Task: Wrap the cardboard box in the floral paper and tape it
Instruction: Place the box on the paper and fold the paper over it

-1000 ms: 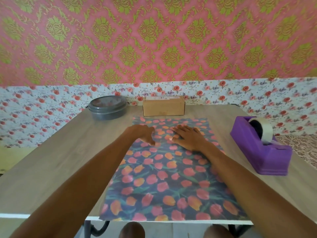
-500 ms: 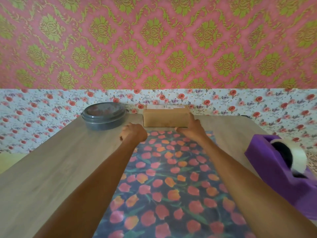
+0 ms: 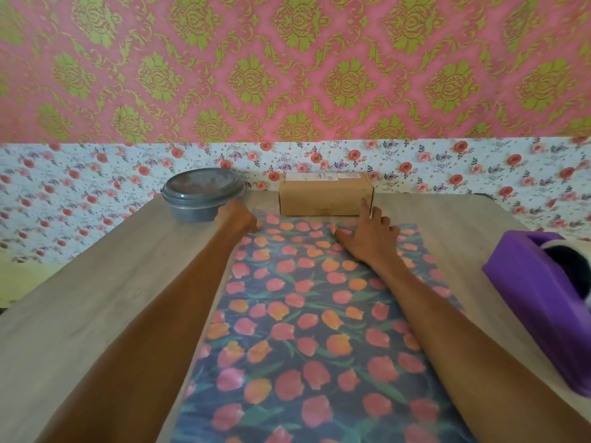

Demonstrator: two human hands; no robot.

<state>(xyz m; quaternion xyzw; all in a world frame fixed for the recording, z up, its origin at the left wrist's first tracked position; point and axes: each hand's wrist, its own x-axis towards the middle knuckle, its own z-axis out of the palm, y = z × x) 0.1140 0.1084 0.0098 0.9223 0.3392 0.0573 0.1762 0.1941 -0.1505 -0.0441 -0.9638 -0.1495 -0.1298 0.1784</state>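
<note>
Clearly we only start — cardboard box [image 3: 323, 199] unwrapped just beyond the spread fingers [image 3: 365, 209] of our right hand [image 3: 367, 239], floral paper [image 3: 303, 314] beneath them, left hand [image 3: 238, 219] hiding its fingers.

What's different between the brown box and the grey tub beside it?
The cardboard box is brown and rectangular; the grey tub is round. The box has white labels on top; the tub has a glossy lid. The box stands straight behind the floral paper, the tub off to its left. Both sit at the table's far edge.
</note>
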